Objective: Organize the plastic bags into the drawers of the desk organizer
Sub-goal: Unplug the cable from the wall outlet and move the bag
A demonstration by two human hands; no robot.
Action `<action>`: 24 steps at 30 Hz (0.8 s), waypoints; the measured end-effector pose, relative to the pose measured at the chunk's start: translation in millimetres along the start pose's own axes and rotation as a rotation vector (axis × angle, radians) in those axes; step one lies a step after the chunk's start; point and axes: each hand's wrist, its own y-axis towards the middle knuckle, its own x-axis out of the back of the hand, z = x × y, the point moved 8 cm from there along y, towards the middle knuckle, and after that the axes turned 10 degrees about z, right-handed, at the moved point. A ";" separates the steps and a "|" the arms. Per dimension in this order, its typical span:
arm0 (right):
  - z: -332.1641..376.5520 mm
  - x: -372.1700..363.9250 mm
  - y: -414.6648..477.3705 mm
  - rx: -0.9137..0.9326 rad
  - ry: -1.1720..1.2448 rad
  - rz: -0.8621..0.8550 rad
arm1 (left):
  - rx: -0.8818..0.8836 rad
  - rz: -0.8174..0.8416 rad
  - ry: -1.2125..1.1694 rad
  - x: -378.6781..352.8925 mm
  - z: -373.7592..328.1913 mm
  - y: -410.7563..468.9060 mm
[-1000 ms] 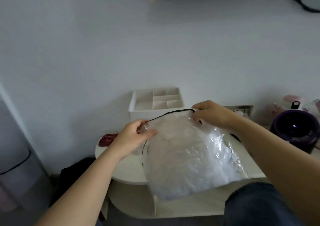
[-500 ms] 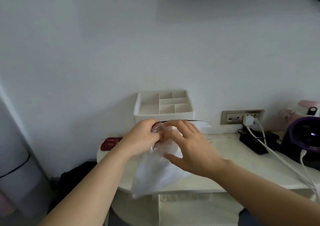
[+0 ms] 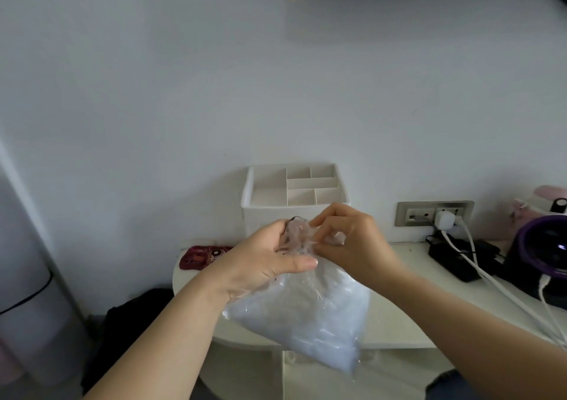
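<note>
Clear plastic bag (image 3: 310, 313), pinched by left hand (image 3: 264, 264), right hand (image 3: 349, 243)

A lived-in room of a home: a white rounded surface (image 3: 417, 251) against a pale wall, a grey wall socket (image 3: 411, 215) with a white charger (image 3: 444, 219), a white plastic compartmented desk organizer (image 3: 254, 215), and a round purple appliance (image 3: 543, 252).

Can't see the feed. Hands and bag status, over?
Left hand grips bunched top of clear plastic bag. Right hand pinches same bunch. Bag hangs free, not in desk organizer. Organizer behind hands, drawers hidden.
</note>
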 end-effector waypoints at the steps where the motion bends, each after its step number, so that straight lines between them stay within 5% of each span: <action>1: -0.4 2.2 2.4 -0.026 0.007 0.017 | 0.012 -0.015 0.047 2.5 0.9 -0.5; 9: -1.5 12.3 16.4 -0.147 0.139 0.341 | 0.002 -0.180 0.268 8.9 -8.9 -2.0; 15: -10.6 14.5 13.3 -0.211 0.217 0.506 | 0.003 -0.110 0.243 8.7 -10.2 -3.6; 20: -17.9 54.2 22.5 -0.233 0.241 0.173 | 0.033 -0.057 0.280 14.8 -3.0 -10.7; 24: -6.4 62.6 27.1 -0.219 -0.075 0.017 | 0.067 -0.060 0.259 22.4 5.9 -9.1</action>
